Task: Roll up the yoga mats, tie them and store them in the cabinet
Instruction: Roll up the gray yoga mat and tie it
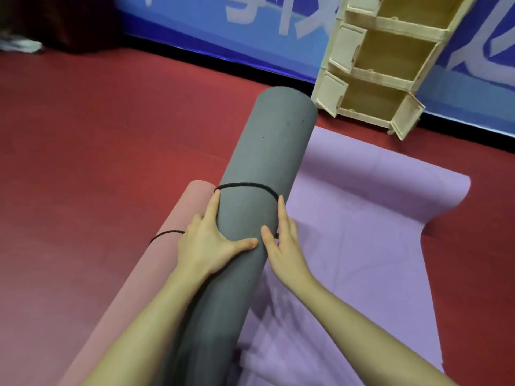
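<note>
Grey rolled foam yoga mat [267, 174] sits between the flat pink mat [156, 263] and flat purple mat [362, 218] on the red floor [97, 135], with a thin black cord [245, 185] looped round it. Left hand [211, 246] and right hand [284, 246] cup its sides, fingers extended and fingertips at the cord. Beige open-doored cabinet [384, 65] stands beyond.

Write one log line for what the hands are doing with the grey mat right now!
grey mat: rolled, black cord around it | left hand: on roll | right hand: on roll | cabinet: open
</note>
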Demonstrator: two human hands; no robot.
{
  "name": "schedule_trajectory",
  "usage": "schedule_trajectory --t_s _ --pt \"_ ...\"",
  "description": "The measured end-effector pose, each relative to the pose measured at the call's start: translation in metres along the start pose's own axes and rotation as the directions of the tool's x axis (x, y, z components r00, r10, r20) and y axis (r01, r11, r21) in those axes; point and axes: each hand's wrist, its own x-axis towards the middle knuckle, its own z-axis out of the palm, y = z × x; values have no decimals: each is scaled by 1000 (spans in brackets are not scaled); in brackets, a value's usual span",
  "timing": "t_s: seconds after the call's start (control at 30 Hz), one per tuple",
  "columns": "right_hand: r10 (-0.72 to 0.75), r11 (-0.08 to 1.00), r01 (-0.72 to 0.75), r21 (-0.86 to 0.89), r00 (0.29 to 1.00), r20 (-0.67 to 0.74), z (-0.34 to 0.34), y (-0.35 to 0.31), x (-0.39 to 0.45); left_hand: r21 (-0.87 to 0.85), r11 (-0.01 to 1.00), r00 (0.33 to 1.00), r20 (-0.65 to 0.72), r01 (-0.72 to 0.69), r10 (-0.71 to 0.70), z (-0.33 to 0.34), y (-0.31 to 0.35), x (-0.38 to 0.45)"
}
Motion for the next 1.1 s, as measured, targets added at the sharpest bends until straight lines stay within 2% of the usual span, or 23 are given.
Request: schedule_trajectory --t_s 0.1,0.2,0.3,0.4,0.53,0.6,0.67,0.8,0.93,1.03,1.1 --pt "56 996 -48 -70 993 104 35 37 1 129 987 993 55 99 -107 20 -41 2" --pt "166 981 -143 -128 968 189 56 75 1 233 962 980 106 141 -169 47 -71 9" --pt "271 954 -216 -208 919 286 67 112 2 334 935 954 221 121 -203 76 -94 12" --pt "308 918 -162 -362 867 393 78 129 -1 424 905 935 299 48 -190 91 -118 5" --pt "287 851 -86 -519 902 321 87 123 -3 313 939 964 172 140 -201 75 -145 7" --pt "287 851 -100 -515 910 299 92 115 -7 320 913 936 156 253 -315 64 -163 7" --pt "283 866 -100 -490 906 315 100 109 -13 364 883 897 212 295 -387 56 -176 2" --pt "212 883 -30 -468 916 341 114 102 -14 398 871 865 283 288 -415 40 -192 16" --pt "194 873 5 -488 914 356 120 99 -11 488 831 874 240 267 -422 18 -208 36" --pt "171 886 0 -463 929 327 132 92 -13 575 793 898 216 200 -383 9 -216 39" --pt "176 905 -51 -423 949 263 142 84 -17 544 819 891 261 183 -372 6 -224 32"
